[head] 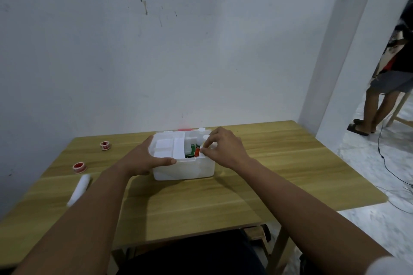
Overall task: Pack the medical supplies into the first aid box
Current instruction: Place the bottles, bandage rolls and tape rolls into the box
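A white first aid box (183, 169) stands open in the middle of the wooden table (268, 163). My left hand (143, 158) grips its left front corner, thumb on the rim. My right hand (223, 146) is at the box's right compartment, fingertips pinched on a small red item (197, 152) standing inside. White bottles (202, 135) and a green-printed pack (191, 149) fill that compartment. White trays sit in the left part. Two red-and-white tape rolls (105, 145) (78, 167) and a white bandage roll (79, 190) lie on the table to the left.
A stained white wall rises behind the table. At the far right a person's legs (375, 109) stand on the tiled floor beside a wooden stool, with a black cable (384, 163) trailing across the floor. My dark-clothed lap is under the table's front edge.
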Motion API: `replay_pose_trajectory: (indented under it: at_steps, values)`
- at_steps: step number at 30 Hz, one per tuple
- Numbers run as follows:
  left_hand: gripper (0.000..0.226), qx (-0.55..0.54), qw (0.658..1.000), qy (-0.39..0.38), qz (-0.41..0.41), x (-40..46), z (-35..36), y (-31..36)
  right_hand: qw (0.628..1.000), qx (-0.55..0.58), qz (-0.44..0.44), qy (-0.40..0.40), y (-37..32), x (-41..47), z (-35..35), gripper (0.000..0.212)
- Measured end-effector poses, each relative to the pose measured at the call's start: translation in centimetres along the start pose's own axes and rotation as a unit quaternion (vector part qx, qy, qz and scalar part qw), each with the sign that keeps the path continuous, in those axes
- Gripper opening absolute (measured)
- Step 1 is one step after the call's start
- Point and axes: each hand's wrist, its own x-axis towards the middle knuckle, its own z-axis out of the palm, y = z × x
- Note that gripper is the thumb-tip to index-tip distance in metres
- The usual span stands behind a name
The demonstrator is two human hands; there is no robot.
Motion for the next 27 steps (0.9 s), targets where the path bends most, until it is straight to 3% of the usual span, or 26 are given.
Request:
replay_pose_trajectory:
  at_steps: [3,8,12,14,16,18,21,24,27]
  values:
    - [0.102,-0.001,1.000,0.003,-0.001,0.0,0.0,0.1,0.999,0.024,-0.008,-0.038,0.1,0.0,-0.3,0.022]
    - [0.108,-0.007,1.000,-0.005,-0.004,0.1,0.1,0.0,0.988,0.151,0.003,-0.005,1.0,0.5,-1.3,0.035]
    - [0.100,-0.017,1.000,-0.001,0.001,-0.5,-0.2,0.0,0.980,0.180,0.041,-0.078,1.9,1.1,-1.6,0.094]
    - [0.106,-0.060,0.996,0.052,-0.026,-1.0,-1.0,-0.8,0.972,0.165,0.063,-0.153,2.6,1.7,-1.3,0.129]
    - [0.097,-0.065,0.985,0.152,-0.042,-1.5,-2.3,-2.2,0.966,0.146,0.056,-0.205,3.1,2.2,-0.8,0.147]
    - [0.068,0.024,0.962,0.267,-0.059,-1.8,-4.3,-4.2,0.959,0.152,0.051,-0.236,3.4,2.4,-0.3,0.139]
    - [0.044,0.174,0.906,0.356,-0.149,-2.7,-7.2,-7.3,0.953,0.181,0.019,-0.244,3.1,2.3,-0.2,0.092]
    - [0.038,0.205,0.884,0.356,-0.223,-3.2,-9.3,-10.3,0.949,0.206,0.008,-0.238,2.8,2.4,-0.2,0.091]
    - [0.025,0.227,0.889,0.337,-0.211,-2.7,-10.3,-12.7,0.947,0.220,0.021,-0.231,3.1,2.3,0.2,0.101]
